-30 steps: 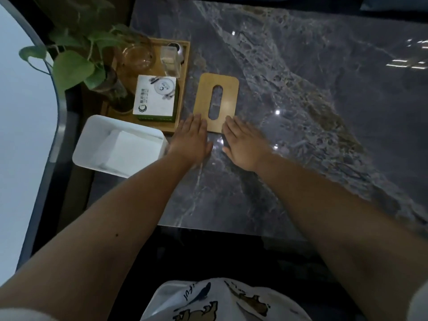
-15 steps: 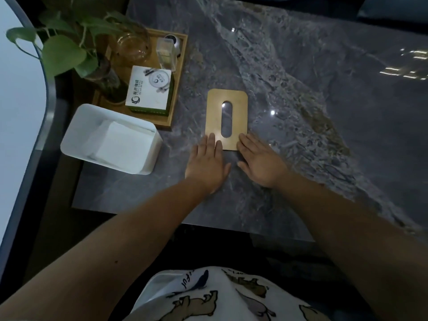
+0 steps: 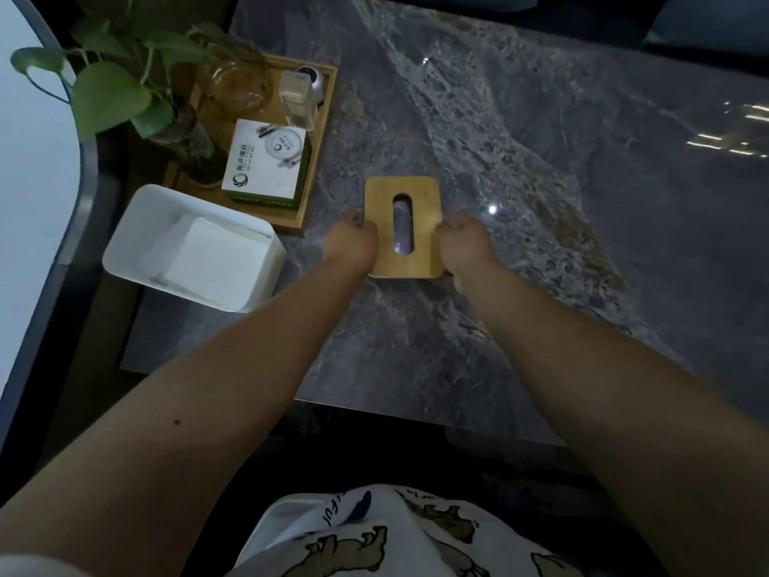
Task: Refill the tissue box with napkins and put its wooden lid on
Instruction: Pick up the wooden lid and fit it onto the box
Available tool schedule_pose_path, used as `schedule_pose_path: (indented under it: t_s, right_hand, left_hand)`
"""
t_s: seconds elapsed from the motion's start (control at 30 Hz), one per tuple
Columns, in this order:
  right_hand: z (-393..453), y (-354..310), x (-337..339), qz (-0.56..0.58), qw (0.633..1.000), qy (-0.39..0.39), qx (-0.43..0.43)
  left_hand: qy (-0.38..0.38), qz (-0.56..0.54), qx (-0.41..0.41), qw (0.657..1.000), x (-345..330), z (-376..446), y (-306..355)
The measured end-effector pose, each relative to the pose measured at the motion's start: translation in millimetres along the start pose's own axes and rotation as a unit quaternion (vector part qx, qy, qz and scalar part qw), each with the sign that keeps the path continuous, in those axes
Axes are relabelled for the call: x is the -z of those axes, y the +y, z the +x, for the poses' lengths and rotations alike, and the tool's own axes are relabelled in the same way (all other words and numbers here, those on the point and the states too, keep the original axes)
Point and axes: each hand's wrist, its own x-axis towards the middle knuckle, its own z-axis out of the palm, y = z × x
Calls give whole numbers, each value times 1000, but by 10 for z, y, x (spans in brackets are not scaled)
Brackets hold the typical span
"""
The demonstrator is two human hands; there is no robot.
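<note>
At my far left the white tissue box (image 3: pixel 137 260) stands open on the grey marble table (image 3: pixel 541 202), a stack of napkins (image 3: pixel 216 260) already inside, so I judge the refilling done. My left hand (image 3: pixel 351 243) curls onto the left edge of the wooden lid (image 3: pixel 422 226), my right hand (image 3: pixel 466 243) grips the opposite edge. Left to do: carry the lid over and seat it.

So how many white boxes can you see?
2: the open tissue box with napkins at the table's left edge, and a printed box on the wooden tray behind it.
</note>
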Motion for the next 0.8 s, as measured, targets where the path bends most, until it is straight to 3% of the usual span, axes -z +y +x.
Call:
schedule_pose_path:
  t_s: [0.2,0.4,0.53,0.8]
  right_hand:
    - [-182,-122,80,-4,999,-5,51]
    - [-450,-430,206,-15,985,-21,171]
    - [-606,-705,111,-67,965,-52,248]
    - [-924,-1070,-559,-186,893,-191,362]
  left_hand:
    - [6,-27,-56,998,85,-153,-46]
    - [110,-118,-125,979,297,-691,95]
    - [167,-185,-103,963,456,-1034,96]
    - [285,-281,-36,916,812,-1481,-362]
